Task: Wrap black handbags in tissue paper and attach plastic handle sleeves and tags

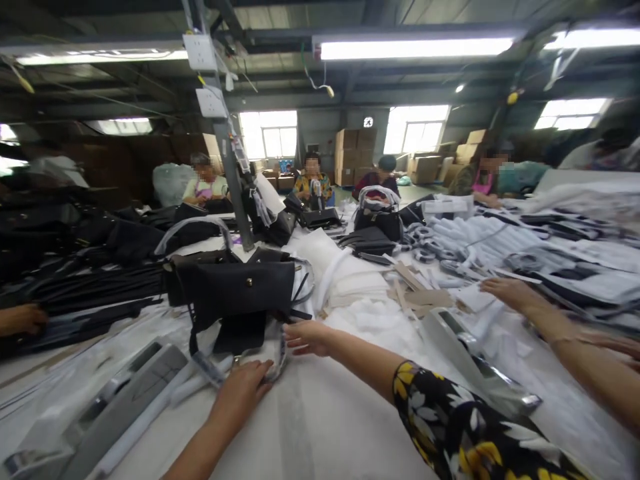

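A black handbag [240,290] with a small gold-coloured clasp stands upright in front of me, its flap facing me. Clear plastic wrapping [273,350] lies at its lower front, beside a dark panel [241,333]. My left hand [245,383] rests on the near edge of this plastic, fingers stretched over it. My right hand [306,338] reaches in from the right, with fingers extended and apart at the plastic's right edge. No held object shows in it. A white-wrapped strap [197,387] lies just left of my left hand.
Grey long devices with shiny metal parts lie left [130,407] and right [465,360]. Black bag pieces [95,287] pile up left; white-wrapped straps [465,237] heap right. Co-workers' hands reach in at left [23,320] and right [510,293]. A metal post [233,173] rises behind the bag.
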A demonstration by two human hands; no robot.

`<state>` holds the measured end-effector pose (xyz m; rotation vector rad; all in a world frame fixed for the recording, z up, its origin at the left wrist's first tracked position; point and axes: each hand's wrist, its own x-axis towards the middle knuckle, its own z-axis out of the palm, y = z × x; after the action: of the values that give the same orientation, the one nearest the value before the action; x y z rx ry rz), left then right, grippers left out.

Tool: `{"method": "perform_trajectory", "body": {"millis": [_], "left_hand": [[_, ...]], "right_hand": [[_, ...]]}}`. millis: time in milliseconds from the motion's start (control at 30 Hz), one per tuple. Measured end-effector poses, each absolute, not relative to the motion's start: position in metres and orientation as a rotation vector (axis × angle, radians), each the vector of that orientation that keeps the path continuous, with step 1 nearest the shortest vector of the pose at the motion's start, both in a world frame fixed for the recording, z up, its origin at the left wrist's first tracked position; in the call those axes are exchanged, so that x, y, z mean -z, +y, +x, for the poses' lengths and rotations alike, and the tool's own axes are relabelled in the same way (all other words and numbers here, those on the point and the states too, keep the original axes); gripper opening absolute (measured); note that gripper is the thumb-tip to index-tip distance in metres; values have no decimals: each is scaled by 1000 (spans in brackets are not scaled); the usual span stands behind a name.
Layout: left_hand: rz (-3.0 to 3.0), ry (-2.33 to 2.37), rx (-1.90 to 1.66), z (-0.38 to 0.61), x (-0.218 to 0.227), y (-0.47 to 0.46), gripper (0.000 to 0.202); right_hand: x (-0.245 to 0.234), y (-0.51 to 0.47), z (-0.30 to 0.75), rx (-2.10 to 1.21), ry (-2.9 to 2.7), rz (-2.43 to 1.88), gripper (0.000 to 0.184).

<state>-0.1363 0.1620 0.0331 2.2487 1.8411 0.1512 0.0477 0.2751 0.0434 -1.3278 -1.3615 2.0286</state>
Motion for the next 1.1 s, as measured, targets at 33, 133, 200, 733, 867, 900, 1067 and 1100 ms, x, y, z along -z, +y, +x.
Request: {"method": "perform_trajectory", "body": {"millis": [33, 133, 200, 733, 867, 900, 1067, 1100], "left_hand": [[2268, 1823, -122, -135, -33, 164, 36], [2303, 1773, -38, -133, -34, 166, 30], [2292, 1780, -21, -136, -36, 165, 32], [1849, 1530, -1642, -129, -319, 260, 20], [1863, 1345, -1861, -108, -370, 237, 17], [1863, 1302, -1891, -102, -378, 228, 19], [1855, 1195, -1846, -79, -382, 192, 33], [1876, 1233, -1786, -76, -376, 187, 38]], "right_hand": [[-43, 276, 45, -2040, -1314, -1327, 33], [-44, 274, 39, -2079, -1202, -1249, 27], [-46, 271, 40, -2087, -1142, -1145, 27], [-59, 171, 97, -1571, -1426, -764, 45], [-75, 144, 117, -1303, -1567, -786, 65], [-79, 136, 120, -1255, -1589, -803, 75], [-76, 108, 114, -1099, -1718, -730, 129], [-68, 105, 110, -1089, -1717, -701, 138]]}}
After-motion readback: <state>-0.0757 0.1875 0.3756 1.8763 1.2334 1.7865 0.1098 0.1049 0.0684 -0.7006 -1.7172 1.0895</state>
